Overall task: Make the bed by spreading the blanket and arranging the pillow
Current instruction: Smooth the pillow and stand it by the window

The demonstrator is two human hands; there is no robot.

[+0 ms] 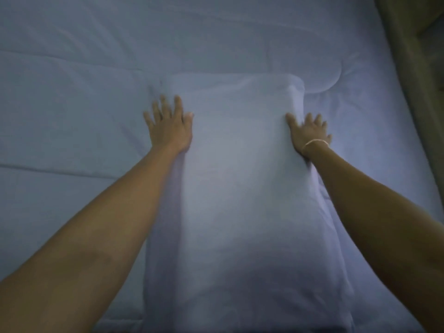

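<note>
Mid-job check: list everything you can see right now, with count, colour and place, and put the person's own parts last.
pillow: one, pale blue-white, lying lengthwise down the middle of the bed, on top of the blanket.
blanket: one, pale blue, spread across the bed under the pillow, with shallow creases on the left side.
curtain or wall edge: one, olive-tan, along the far right; too dim to tell which.
bracelet: one, thin and light, round the right wrist.
left hand: one, fingers straight and spread, pressing at the pillow's left edge.
right hand: one, fingers straight and spread, pressing at the pillow's right edge.
</note>
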